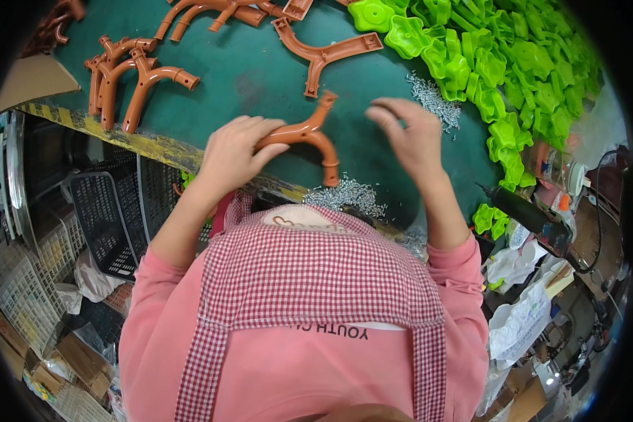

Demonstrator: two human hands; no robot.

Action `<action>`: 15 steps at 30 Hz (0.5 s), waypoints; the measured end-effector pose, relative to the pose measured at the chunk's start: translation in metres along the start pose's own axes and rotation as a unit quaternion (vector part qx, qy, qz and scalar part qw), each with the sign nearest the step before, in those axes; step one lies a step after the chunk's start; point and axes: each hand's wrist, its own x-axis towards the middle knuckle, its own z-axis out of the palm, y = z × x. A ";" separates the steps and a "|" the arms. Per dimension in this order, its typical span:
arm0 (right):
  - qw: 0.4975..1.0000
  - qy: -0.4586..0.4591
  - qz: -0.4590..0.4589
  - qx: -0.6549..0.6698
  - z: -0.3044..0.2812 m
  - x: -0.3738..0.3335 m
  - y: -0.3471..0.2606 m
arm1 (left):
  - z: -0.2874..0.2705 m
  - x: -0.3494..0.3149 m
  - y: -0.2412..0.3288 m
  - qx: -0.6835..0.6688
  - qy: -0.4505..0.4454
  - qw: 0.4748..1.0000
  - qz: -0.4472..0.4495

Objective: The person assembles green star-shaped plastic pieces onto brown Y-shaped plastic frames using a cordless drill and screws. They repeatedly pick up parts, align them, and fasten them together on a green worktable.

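My left hand (239, 151) grips one arm of a brown, Y-shaped plastic branch (304, 133), thumb below and fingers over it. The branch lies across the near part of the green table, its other two arms pointing away and toward me. Off to its right, apart from it, my right hand (409, 137) hovers with thumb and forefinger drawn close together; anything between them is too small to make out. A pile of small silver screws (436, 100) lies just beyond the right hand. More screws (348, 196) are heaped at the table's near edge, below the branch.
Another brown Y-shaped piece (322, 55) rests farther back on the green table (246, 84). Several joined branches (130, 81) stand at the left. Bright green plastic parts (499, 63) are piled at the right, near a black-handled tool (517, 207). Dark plastic crates (105, 218) sit below the left edge.
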 end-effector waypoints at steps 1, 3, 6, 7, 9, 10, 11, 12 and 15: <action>0.997 0.013 0.071 0.023 0.000 0.005 0.009 | -0.004 -0.003 -0.003 0.064 -0.012 0.998 0.009; 0.996 -0.006 0.090 0.003 -0.002 0.017 0.014 | -0.002 -0.001 0.005 0.108 0.030 0.993 0.020; 0.998 0.005 -0.067 -0.012 0.017 0.016 0.002 | 0.008 -0.003 0.010 0.112 0.030 0.993 0.023; 0.997 -0.015 -0.073 -0.026 0.020 0.013 -0.003 | 0.011 -0.004 0.010 0.102 0.020 0.994 0.025; 0.996 -0.049 -0.064 -0.043 0.025 0.008 0.003 | 0.008 -0.001 0.011 0.087 0.024 0.995 0.031; 0.998 -0.034 -0.053 -0.019 0.024 0.005 0.005 | 0.003 0.001 0.011 0.074 0.023 0.996 0.037; 0.999 -0.018 -0.041 0.004 0.020 0.000 0.007 | -0.001 0.002 0.011 0.061 0.023 0.997 0.044; 0.999 -0.003 -0.029 0.028 0.016 -0.006 0.009 | -0.001 0.004 0.010 0.060 0.021 0.996 0.065; 0.999 0.010 0.015 0.047 0.014 -0.018 0.004 | 0.008 0.017 0.014 0.074 0.031 0.990 0.115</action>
